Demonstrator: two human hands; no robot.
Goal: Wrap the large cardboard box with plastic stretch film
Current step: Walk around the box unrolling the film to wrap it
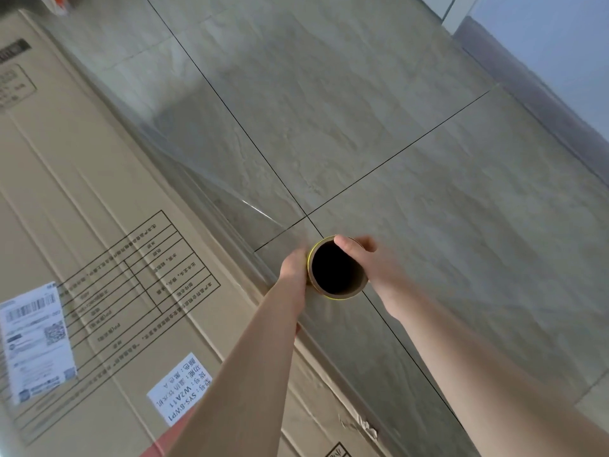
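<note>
Film roll: upright; right hand grips rim, left hand apparently clasps side, tensioning film against cardboard box.

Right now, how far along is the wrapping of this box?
Done: possibly one layer, judging by the sheen over the cardboard box's labelled face. In hand: left hand and right hand grip the film roll, with a clear sheet of film taut from it along the box's edge. Left: finishing this pass and cutting the film; other sides are out of view.

Dim even daylight, slight motion blur, wide-angle warp w/ soft edges.
</note>
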